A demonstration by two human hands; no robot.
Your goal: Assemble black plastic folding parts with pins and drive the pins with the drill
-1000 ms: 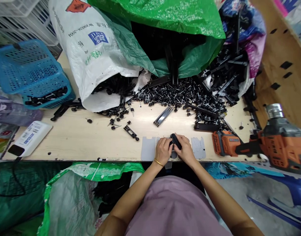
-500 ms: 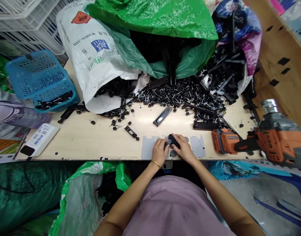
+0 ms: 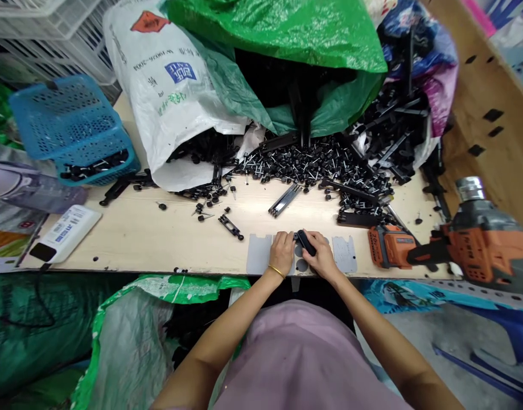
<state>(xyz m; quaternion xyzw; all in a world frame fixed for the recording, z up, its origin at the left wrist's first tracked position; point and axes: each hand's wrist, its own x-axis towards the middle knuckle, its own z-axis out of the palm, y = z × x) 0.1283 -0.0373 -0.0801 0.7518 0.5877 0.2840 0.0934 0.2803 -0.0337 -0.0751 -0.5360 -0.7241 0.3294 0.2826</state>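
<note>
Black, rounded, plastic-looking bar, clamped in your right hand, could slip if pinched loosely; your left hand hides its grip.

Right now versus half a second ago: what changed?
The left hand has moved forward and slightly right, up beside the black elongated part; whether it holds anything is unclear. The right hand keeps its grip on that part. The pair of metal strips, blue basket and orange cordless power tool stayed put.

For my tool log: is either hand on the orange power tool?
No, the right hand holds a black part with the left hand beside it, both apart from the orange power tool.
</note>
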